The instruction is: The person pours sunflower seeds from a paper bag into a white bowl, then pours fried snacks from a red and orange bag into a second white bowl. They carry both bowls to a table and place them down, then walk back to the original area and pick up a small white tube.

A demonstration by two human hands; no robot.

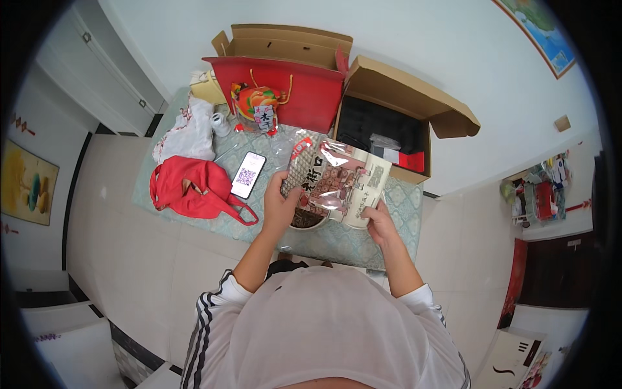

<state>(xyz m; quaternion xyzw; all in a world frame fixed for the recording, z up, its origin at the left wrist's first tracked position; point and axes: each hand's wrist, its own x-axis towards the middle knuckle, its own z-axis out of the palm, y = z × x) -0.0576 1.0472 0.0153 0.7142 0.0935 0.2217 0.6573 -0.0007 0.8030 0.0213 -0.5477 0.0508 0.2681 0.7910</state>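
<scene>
A glossy printed snack packet (335, 180) is stretched between my hands above the near part of the table. My left hand (280, 199) grips its left edge, thumb on top. At the lower right corner, my right hand (380, 222) pinches the packet's pale end. Beneath the packet, a bowl of dark seeds (308, 220) shows only in part; the rest is hidden. Part of another pale rim shows near my right hand, mostly covered by the packet. A phone (248, 175) with a printed-code screen lies left of my left hand.
A red cloth bag (194, 187) and a white cloth (189, 129) lie on the table's left side. Behind stand a white bottle (220, 125), a colourful snack bag (257, 107), a red gift bag (301, 92) and an open cardboard box (384, 126). The patterned tablecloth (335, 248) reaches the near edge.
</scene>
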